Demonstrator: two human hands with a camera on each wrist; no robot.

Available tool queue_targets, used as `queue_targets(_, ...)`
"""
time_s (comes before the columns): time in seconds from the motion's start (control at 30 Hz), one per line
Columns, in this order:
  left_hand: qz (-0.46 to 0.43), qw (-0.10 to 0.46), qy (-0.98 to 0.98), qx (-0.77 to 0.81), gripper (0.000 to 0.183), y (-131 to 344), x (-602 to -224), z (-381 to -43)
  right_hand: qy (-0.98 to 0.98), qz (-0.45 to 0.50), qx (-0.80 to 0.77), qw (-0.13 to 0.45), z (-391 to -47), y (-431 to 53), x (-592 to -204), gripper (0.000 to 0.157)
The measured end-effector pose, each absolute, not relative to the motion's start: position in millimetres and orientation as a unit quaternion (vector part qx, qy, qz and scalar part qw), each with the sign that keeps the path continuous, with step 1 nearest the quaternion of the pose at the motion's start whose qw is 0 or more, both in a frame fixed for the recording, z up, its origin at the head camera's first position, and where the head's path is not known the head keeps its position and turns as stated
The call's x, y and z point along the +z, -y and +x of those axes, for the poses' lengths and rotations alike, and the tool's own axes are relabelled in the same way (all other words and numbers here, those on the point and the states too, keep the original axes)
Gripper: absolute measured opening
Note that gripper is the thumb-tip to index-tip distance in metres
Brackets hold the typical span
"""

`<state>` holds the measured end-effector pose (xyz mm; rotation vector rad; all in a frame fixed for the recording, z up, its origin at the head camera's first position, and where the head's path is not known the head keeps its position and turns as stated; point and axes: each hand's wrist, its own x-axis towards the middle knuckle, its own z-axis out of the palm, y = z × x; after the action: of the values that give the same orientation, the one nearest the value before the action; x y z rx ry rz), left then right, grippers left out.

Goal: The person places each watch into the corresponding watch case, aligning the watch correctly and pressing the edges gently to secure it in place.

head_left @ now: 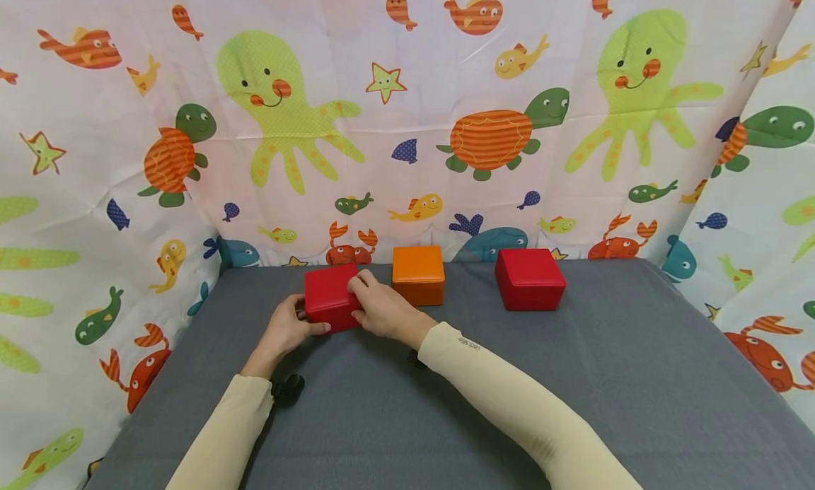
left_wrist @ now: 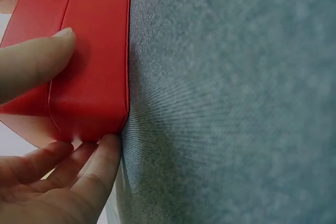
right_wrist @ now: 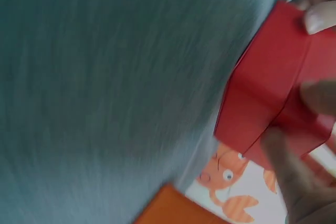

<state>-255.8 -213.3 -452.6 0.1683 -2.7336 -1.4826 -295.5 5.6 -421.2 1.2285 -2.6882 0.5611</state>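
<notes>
A red box point(head_left: 327, 295) with a seam around its sides sits on the grey cloth at the left, turned slightly. My left hand point(head_left: 285, 334) grips its left side, with the thumb on the front face point(left_wrist: 92, 72) and several fingers against the side. From the right, my right hand point(head_left: 387, 312) holds the same box, its fingertips at the right side and top edge and its thumb low near the front corner. In the right wrist view, fingers touch the box point(right_wrist: 262, 85) around the seam, which looks closed. What is inside the box is hidden.
An orange box point(head_left: 417, 276) stands just right of my right hand, and another red box point(head_left: 530, 281) is farther right. Both are near the back edge of the grey tabletop point(head_left: 637, 377). A curtain point(head_left: 407, 108) with sea animals hangs behind and along the sides.
</notes>
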Motion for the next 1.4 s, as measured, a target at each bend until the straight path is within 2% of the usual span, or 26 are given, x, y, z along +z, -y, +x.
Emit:
queue_targets(0.2,0.05,0.034,0.884,-0.463,0.074,210,-447,-249,0.897,0.277,0.345,-0.004,-289,-8,-428,0.048)
queue_targets(0.4,0.057,0.06,0.895,-0.439,0.06,206,-437,-236,0.874,0.239,0.42,-0.047,-286,-11,-433,0.04)
queue_targets(0.73,0.054,0.083,0.904,-0.415,0.051,209,-433,-248,0.873,0.233,0.428,-0.027,-288,-2,-434,0.029)
queue_targets(1.13,0.026,0.047,0.918,-0.393,0.052,228,-427,-286,0.895,0.185,0.407,-0.007,-307,19,-431,0.027)
queue_targets(1.4,0.02,0.049,0.913,-0.404,0.052,233,-429,-299,0.899,0.173,0.403,-0.015,-318,23,-432,0.031)
